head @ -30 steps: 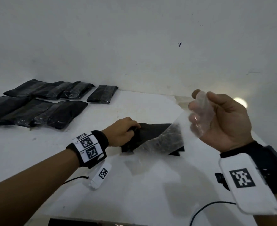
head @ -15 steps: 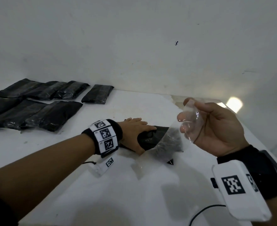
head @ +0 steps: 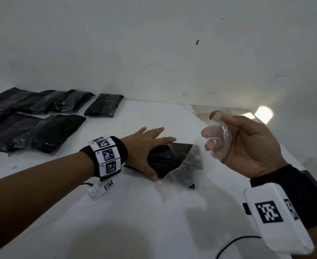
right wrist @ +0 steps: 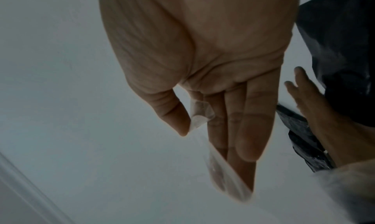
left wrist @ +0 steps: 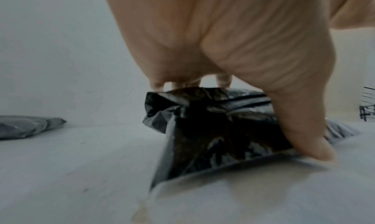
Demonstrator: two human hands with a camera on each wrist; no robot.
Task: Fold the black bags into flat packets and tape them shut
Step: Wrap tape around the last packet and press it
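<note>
The folded black bag (head: 169,159) is lying on the white table (head: 135,221) and is pressed flat by the left hand (head: 146,146), fingers straight. A clear tape strip (head: 217,141) – stretched from the bag – is pinched by the raised right hand (head: 247,144). Finished packets (head: 47,131) are kept far left.

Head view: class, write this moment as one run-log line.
left hand: presses folded black plastic bag flat | right hand: holds clear tape strip | taping: not yet done

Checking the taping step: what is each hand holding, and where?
Right hand pinches the clear tape strip at its upper end. Left hand presses flat on the folded black plastic bag, gripping nothing.
</note>
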